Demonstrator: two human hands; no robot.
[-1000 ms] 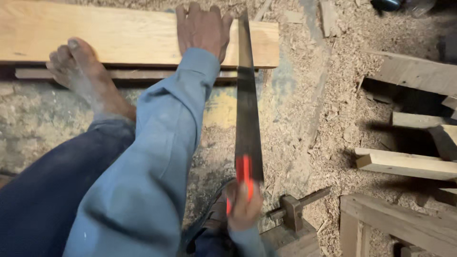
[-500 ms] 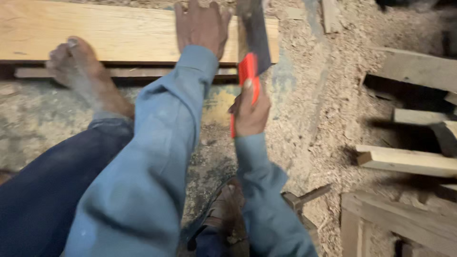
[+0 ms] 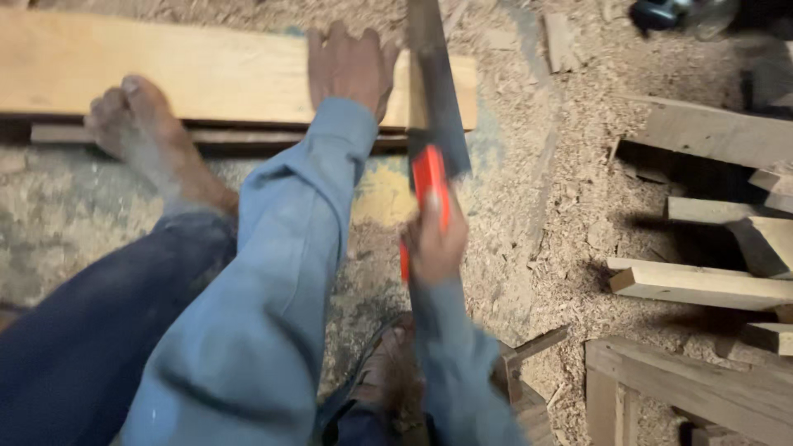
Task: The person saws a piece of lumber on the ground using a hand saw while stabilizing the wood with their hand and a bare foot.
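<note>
While the left hand [image 3: 351, 70] is lying flat with fingers spread on the plank [image 3: 206, 74] at the upper left of the frame, the right hand [image 3: 435, 244] is gripping the red handle of the saw [image 3: 434, 116] at centre. The blade is running up the frame across the plank's right end, just beside the left hand's fingers

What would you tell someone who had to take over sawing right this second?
Left hand: pressed flat on the wide plank, just left of the saw.
Right hand: gripping the red handle of the handsaw, blade crossing the plank near its right end.
A bare foot also rests on the plank's near edge, on the left.
Done: the saw is set in the plank; how deep the cut goes cannot be seen.
Left: the end piece is not yet off.
Sawdust and loose offcuts lie to the right.
</note>
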